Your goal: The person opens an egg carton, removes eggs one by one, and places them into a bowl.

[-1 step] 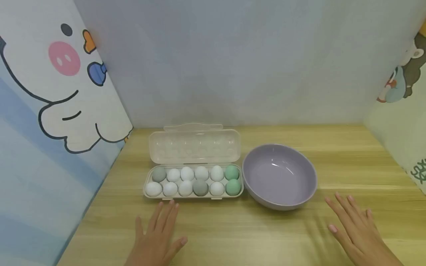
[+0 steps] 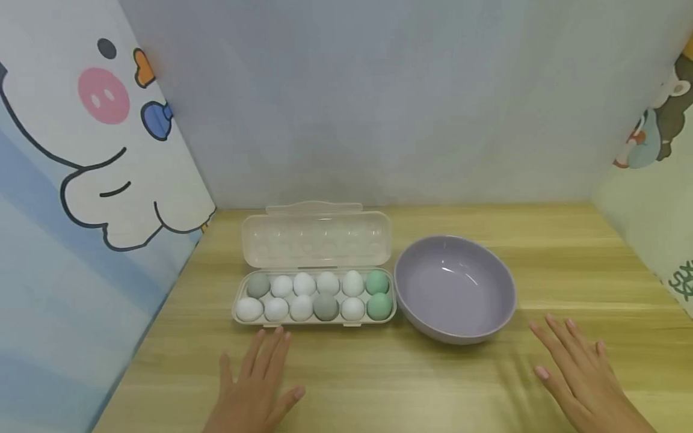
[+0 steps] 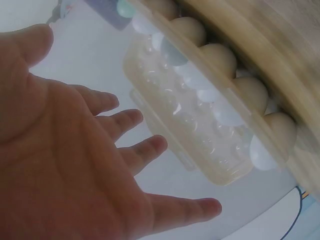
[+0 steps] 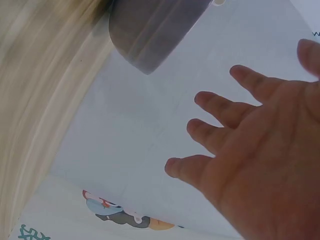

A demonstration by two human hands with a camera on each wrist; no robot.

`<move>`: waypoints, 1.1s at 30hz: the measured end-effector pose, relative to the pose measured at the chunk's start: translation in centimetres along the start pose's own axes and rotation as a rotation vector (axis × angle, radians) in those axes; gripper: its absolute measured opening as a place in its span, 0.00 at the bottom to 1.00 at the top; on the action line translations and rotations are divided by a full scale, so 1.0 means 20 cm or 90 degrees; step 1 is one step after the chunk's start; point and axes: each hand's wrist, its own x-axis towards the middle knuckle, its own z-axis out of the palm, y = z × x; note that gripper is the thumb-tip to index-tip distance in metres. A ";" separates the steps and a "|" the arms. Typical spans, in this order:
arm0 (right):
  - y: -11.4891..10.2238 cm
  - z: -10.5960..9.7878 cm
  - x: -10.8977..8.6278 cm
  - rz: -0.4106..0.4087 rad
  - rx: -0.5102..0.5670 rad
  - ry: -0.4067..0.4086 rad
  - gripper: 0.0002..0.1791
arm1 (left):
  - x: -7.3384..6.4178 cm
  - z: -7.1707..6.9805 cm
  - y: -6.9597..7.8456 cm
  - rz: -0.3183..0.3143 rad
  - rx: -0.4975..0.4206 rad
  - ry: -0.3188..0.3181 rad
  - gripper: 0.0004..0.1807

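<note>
In the head view, a pale plastic egg carton (image 2: 316,323) lies left of the middle with its clear lid (image 2: 316,240) tipped back toward the wall. Two rows of eggs fill it: several white eggs (image 2: 304,284), two grey-green eggs (image 2: 326,307) and two green eggs (image 2: 379,307) at the right end. Just right of the carton stands a round lilac bowl (image 2: 455,288) with nothing inside. My left hand (image 2: 251,388) is in front of the carton, fingers spread and holding nothing. Right of and nearer than the bowl, my right hand (image 2: 585,382) has its fingers spread, also holding nothing.
A wood-patterned table (image 2: 422,397) bears everything. Behind it rises a plain grey-white wall (image 2: 379,108). Side panels stand at both edges: a cartoon pig panel (image 2: 124,150) on the left and a pale panel with cartoon figures (image 2: 649,198) on the right.
</note>
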 end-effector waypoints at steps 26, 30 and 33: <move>0.10 0.05 0.20 -0.011 0.166 0.014 0.26 | 0.11 0.02 0.06 0.046 -0.076 -0.033 0.41; 0.16 0.07 0.30 0.018 0.209 0.047 0.26 | 0.19 0.01 0.10 0.094 -0.048 -0.039 0.41; 0.20 0.08 0.35 0.057 0.253 0.054 0.30 | 0.27 0.01 0.14 0.137 -0.010 -0.035 0.40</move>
